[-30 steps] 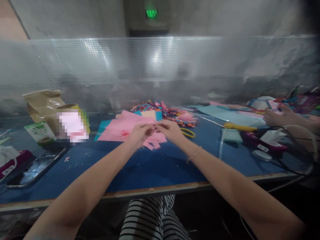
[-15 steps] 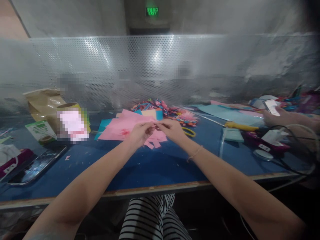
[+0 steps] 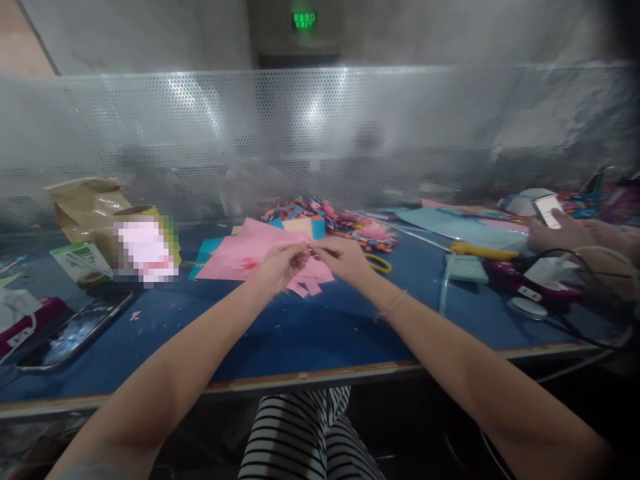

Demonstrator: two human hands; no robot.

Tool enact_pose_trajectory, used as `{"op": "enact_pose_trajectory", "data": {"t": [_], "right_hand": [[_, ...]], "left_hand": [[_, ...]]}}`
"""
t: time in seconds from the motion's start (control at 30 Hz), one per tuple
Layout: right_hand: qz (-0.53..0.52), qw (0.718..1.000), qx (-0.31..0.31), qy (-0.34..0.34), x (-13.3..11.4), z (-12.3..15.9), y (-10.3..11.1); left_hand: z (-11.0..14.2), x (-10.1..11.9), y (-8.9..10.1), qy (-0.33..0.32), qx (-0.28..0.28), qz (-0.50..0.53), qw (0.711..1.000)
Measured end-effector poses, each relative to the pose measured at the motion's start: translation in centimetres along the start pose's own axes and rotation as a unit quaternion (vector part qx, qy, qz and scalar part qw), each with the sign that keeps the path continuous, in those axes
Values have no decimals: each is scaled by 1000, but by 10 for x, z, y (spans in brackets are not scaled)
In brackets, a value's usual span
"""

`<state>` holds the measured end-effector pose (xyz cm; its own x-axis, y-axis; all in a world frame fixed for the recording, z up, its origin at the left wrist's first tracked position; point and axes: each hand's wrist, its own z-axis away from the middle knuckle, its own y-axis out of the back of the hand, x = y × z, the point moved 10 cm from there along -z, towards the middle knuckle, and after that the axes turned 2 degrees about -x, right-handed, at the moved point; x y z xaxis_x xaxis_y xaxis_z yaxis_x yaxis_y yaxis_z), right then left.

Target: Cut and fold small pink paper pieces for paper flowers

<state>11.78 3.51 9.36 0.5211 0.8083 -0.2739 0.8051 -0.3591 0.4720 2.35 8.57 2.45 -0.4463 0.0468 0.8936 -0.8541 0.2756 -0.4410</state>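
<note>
Above a heap of pink paper, my left hand [image 3: 284, 267] and my right hand [image 3: 343, 263] meet fingertip to fingertip. Both are closed in a pinch. What sits between the fingertips is too small and blurred to make out. Pink paper sheets [image 3: 235, 250] lie under and left of my left hand, with a reddish spot on them. Cut pink paper strips [image 3: 311, 285] fan out just below my hands. Yellow-handled scissors [image 3: 379, 263] rest partly behind my right hand.
Piles of colourful folded paper strips [image 3: 320, 210] lie behind the sheets. A phone [image 3: 75, 333], a green-white box [image 3: 83, 263] and a brown paper bag [image 3: 90, 207] are at left. A yellow-handled tool [image 3: 483, 252] and cables are at right, near another person's hand [image 3: 555, 230] holding a phone.
My hands keep their pinch with barely any movement. At right, the other person's phone has turned so that its bright screen shows. The camera view has shifted slightly.
</note>
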Motion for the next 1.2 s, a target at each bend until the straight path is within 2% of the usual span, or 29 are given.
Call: {"op": "enact_pose_trajectory", "data": {"t": [0.3, 0.43, 0.6, 0.87, 0.93, 1.03, 1.1, 1.2], "right_hand": [[57, 997, -17, 54, -3, 3, -3], [95, 991, -59, 69, -3, 6, -11], [122, 978, -119, 123, -11, 10, -22], [164, 962, -154, 157, -11, 14, -28], [145, 970, -143, 133, -9, 12, -25], [61, 995, -77, 33, 3, 6, -9], [14, 998, -49, -29, 12, 5, -3], [1, 997, -54, -51, 14, 4, -4]], "left_hand": [[2, 2, -2, -4, -7, -27, 1000], [0, 3, 1, -12, 7, -39, 999], [-1, 2, 4, -7, 12, -40, 999], [-2, 3, 5, 13, -1, -91, 996], [-2, 3, 4, 15, -3, -96, 995], [-3, 3, 4, 15, -2, -102, 995], [-3, 3, 2, 8, -10, -108, 994], [-4, 4, -1, -12, -28, -127, 991]]}}
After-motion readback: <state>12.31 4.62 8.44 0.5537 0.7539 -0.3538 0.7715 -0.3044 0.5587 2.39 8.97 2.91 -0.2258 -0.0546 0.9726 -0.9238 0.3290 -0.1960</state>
